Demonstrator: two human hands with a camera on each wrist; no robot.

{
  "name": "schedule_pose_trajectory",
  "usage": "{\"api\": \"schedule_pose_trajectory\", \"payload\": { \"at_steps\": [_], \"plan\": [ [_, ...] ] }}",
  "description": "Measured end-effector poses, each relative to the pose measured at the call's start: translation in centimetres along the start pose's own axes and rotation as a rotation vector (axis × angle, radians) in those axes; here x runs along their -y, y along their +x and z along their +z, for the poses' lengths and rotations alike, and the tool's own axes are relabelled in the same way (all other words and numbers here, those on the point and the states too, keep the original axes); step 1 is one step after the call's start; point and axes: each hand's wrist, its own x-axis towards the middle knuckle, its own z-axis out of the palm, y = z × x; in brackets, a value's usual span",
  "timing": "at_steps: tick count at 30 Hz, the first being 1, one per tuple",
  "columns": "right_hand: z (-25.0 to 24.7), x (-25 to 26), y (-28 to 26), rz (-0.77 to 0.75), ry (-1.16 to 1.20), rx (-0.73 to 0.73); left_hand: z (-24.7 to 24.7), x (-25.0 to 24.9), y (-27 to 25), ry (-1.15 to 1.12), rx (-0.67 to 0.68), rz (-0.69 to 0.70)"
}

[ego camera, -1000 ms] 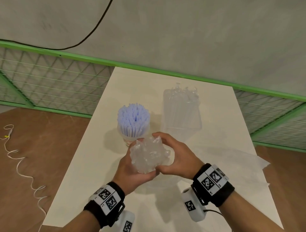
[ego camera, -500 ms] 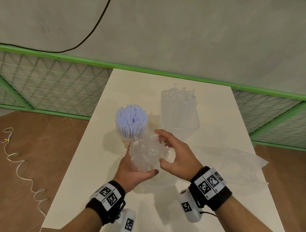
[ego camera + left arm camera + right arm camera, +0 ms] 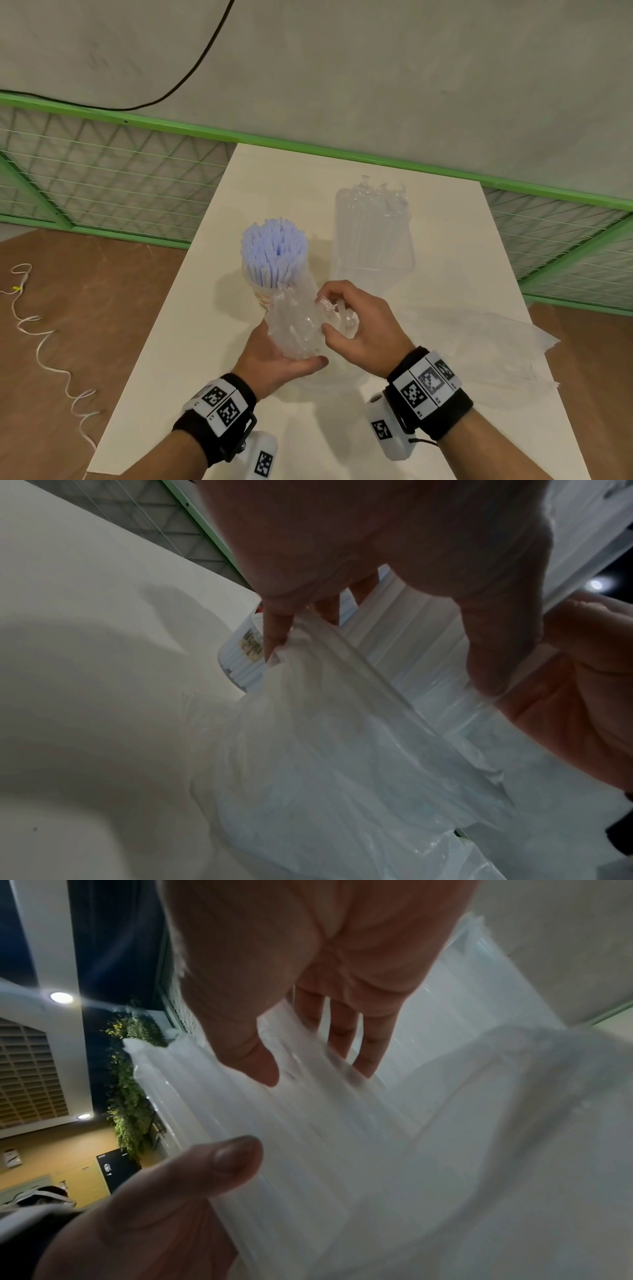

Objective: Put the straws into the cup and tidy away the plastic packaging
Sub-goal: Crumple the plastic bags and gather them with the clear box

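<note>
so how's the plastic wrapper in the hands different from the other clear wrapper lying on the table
The held wrapper is crumpled into a wad; the far wrapper lies stretched out, nearly flat.
The held wrapper is off the table, gripped by the left hand and pinched by the right hand; the far wrapper rests untouched.
The held wrapper sits just in front of the cup of straws; the far wrapper lies to its right.
Both are clear plastic.

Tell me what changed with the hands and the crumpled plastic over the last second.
The right hand eased off its cupped squeeze and now pinches the wad's right edge. The crumpled plastic loosened, standing taller in the left hand, which still grips it from below. The straws in the cup and the clear bag behind stayed put.
</note>
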Motion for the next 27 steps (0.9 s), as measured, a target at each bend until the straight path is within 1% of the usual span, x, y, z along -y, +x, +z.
{"api": "schedule_pose_trajectory", "payload": {
  "at_steps": [3, 6, 8, 11, 15, 17, 21, 25, 27],
  "plan": [
    [0.2, 0.2, 0.1, -0.028, 0.014, -0.031, 0.1, -0.2, -0.2, 0.005, 0.001, 0.033],
    [0.4, 0.2, 0.3, -0.095, -0.036, -0.071, 0.1, -0.2, -0.3, 0.004, -0.019, 0.054],
    [0.6, 0.0, 0.2, -0.109, -0.062, -0.102, 0.0, -0.1, -0.2, 0.015, -0.027, 0.049],
    [0.9, -0.3, 0.1, -0.070, -0.060, -0.136, 0.1, 0.1, -0.1, 0.023, -0.031, 0.032],
    [0.9, -0.3, -0.1, 0.018, 0.009, -0.110, 0.2, 0.1, 0.2, 0.026, -0.028, 0.021],
    [0.7, -0.2, 0.0, 0.008, 0.004, -0.102, 0.3, 0.1, 0.2, 0.032, -0.025, 0.027],
    [0.6, -0.5, 0.0, -0.090, -0.087, -0.109, 0.3, 0.0, 0.3, 0.024, -0.036, 0.027],
    [0.3, -1.1, -0.2, -0.075, -0.125, -0.153, 0.3, -0.1, 0.4, 0.011, -0.049, -0.009],
    [0.0, -1.3, -0.3, -0.027, -0.136, -0.166, 0.3, -0.1, 0.4, -0.007, -0.046, -0.024]
  ]
}}
